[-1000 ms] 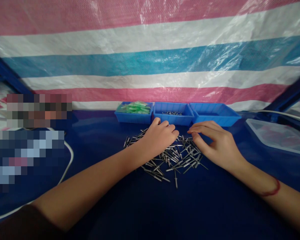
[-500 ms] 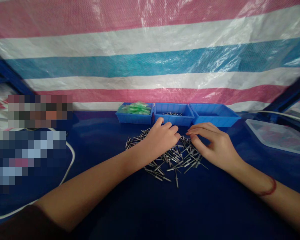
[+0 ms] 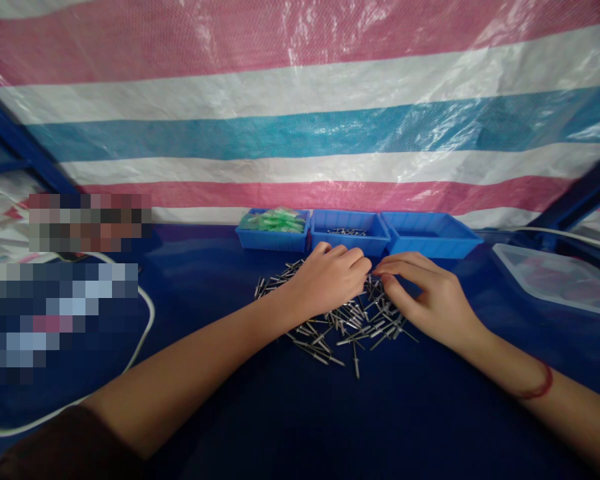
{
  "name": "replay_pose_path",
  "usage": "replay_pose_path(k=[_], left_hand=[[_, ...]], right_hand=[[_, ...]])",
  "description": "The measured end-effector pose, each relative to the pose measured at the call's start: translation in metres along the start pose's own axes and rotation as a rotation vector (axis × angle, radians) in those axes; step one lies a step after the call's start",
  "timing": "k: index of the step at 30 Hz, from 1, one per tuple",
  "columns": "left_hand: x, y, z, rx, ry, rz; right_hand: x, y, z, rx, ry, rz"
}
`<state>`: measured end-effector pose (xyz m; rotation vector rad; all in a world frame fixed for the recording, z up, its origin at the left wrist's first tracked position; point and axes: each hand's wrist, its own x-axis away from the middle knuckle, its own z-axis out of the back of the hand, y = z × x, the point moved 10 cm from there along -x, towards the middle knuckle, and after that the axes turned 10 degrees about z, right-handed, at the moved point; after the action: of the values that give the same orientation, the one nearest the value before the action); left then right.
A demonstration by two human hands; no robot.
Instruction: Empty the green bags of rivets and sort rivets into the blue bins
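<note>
A loose pile of silver blind rivets (image 3: 347, 316) with long thin stems lies on the dark blue table. Over the back of the pile is my left hand (image 3: 333, 277), knuckles up and fingers curled in; its fingertips are hidden behind the hand. My right hand (image 3: 430, 290) comes in from the right, thumb and fingers bent together in a pinch, the tips close to my left fingers at the pile's right side. Whatever either hand pinches is too small or hidden to make out.
Behind the pile stand three blue bins: one with green plastic packets (image 3: 277, 220), a middle bin (image 3: 351, 244) with some rivets, and a right bin (image 3: 433, 248). A clear plastic lid (image 3: 555, 280) lies at right. A white cable (image 3: 147, 333) curves at left, beside a pixelated area.
My left hand has shifted right to meet my right fingertips, and its fingers have curled closer together. My right hand stays nearly in place. The view has tilted slightly.
</note>
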<state>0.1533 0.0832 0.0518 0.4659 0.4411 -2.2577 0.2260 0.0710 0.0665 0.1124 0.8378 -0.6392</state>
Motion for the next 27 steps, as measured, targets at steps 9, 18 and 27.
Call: replay_pose_path(k=[9, 18, 27], left_hand=[[0.0, -0.009, 0.01, 0.373, 0.024, 0.19], [0.026, -0.013, 0.034, 0.677, -0.018, 0.309], [0.047, -0.016, 0.038, 0.768, 0.082, 0.419]], right_hand=[[0.013, 0.024, -0.003, -0.247, 0.082, -0.309], [0.01, -0.008, 0.002, -0.391, 0.117, -0.247], [0.007, -0.023, -0.004, -0.518, 0.111, -0.259]])
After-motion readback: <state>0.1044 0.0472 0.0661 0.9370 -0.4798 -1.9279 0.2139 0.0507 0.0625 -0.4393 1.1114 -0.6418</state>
